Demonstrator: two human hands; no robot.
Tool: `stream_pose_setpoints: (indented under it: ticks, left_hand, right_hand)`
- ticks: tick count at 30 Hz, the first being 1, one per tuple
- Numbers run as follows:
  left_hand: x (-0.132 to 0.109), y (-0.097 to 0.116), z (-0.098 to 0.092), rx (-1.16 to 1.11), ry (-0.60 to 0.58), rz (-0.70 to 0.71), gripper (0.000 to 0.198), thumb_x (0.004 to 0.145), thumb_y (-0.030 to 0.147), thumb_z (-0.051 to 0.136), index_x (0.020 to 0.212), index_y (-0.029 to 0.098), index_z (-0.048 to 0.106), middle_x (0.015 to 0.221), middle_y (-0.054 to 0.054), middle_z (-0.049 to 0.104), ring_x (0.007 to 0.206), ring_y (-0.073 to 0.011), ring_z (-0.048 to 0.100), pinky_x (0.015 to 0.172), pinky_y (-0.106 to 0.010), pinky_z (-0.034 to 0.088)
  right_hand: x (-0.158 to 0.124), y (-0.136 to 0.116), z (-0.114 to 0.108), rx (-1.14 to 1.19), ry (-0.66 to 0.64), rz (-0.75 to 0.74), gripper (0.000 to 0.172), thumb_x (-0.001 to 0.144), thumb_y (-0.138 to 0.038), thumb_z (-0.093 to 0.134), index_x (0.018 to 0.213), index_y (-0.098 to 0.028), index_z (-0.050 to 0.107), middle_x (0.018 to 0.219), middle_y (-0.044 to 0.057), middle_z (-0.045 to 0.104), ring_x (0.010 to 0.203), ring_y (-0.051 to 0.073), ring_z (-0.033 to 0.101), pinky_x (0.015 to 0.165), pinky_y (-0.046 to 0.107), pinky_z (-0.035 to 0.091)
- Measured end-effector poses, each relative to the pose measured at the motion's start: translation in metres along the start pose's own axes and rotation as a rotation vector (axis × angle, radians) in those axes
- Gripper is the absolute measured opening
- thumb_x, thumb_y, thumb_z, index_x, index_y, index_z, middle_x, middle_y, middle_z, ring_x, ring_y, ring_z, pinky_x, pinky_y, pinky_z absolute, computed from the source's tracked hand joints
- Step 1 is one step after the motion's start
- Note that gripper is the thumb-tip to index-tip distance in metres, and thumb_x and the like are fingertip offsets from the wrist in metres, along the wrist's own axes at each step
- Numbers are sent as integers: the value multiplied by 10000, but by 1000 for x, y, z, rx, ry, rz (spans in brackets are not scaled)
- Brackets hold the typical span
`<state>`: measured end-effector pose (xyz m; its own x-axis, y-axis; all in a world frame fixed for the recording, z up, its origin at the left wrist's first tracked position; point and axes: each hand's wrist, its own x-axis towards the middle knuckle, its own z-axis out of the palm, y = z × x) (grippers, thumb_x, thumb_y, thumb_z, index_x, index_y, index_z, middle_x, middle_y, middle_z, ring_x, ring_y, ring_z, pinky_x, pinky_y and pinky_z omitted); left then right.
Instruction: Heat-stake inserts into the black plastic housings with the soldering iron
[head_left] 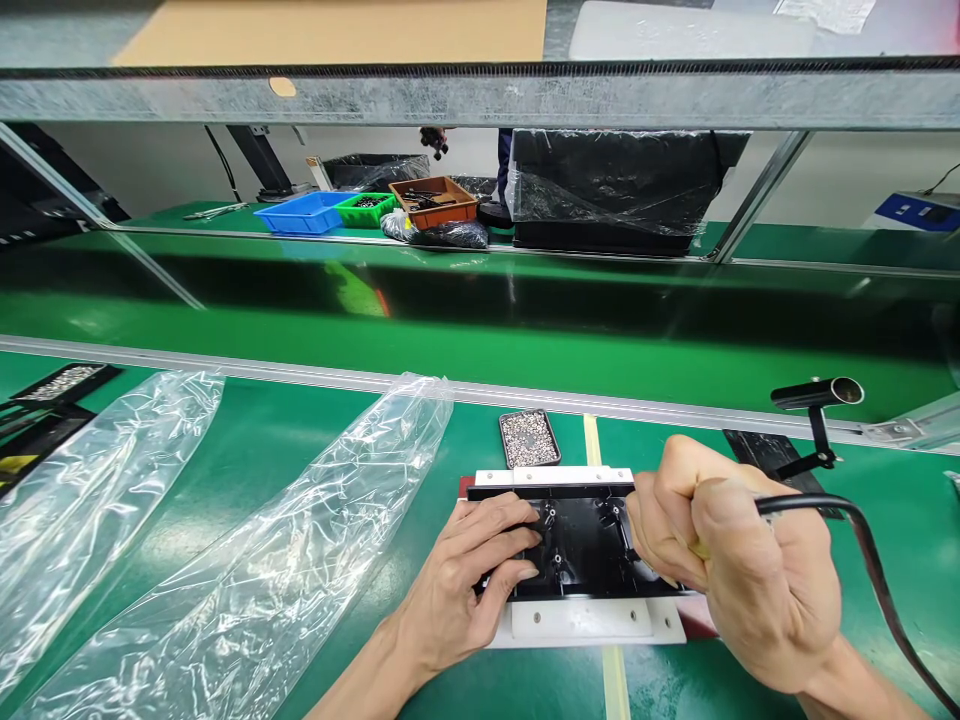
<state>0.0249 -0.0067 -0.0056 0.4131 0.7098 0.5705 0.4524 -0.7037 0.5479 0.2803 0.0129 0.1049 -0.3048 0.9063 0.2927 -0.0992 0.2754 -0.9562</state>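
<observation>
A black plastic housing (585, 540) with small raised posts and metal inserts lies open side up in a white fixture (581, 620). My left hand (472, 570) grips the housing's left end, fingers over its edge and thumb at the near side. My right hand (750, 560) is closed in a fist around a corded tool above the housing's right end. From the fist runs the tool's thick black cable (862, 530); its body and tip are hidden. Just behind the fixture sits a small dark tray (529, 438) filled with tiny metal parts.
Clear plastic bags (322, 530) cover the bench's left side. Black parts (52, 400) lie at far left. A metal tube holder on a bracket (817, 393) stands at right. Beyond the metal rail are blue (304, 213), green and brown bins (433, 203). A shelf beam (450, 100) crosses overhead.
</observation>
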Motion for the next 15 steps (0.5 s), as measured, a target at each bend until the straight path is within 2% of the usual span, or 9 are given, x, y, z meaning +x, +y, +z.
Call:
stream_pose_setpoints:
  ticks: [6, 15]
  left_hand:
    - [3, 2, -1, -4, 10, 13, 209, 1129, 135, 553, 1224, 186, 733, 1298, -120, 802, 1246, -291, 759, 948, -400, 544]
    - [2, 1, -1, -21, 2, 15, 202, 1130, 130, 560, 1231, 185, 726, 1320, -116, 793, 1272, -283, 748, 979, -399, 525]
  right_hand:
    - [-3, 3, -1, -20, -24, -28, 461, 1210, -445, 375, 796, -249, 428, 584, -51, 353, 525, 133, 319, 495, 315, 246]
    - [-6, 3, -1, -55, -21, -26, 468, 1184, -532, 423, 802, -261, 432, 583, -48, 346, 526, 148, 321, 510, 325, 239]
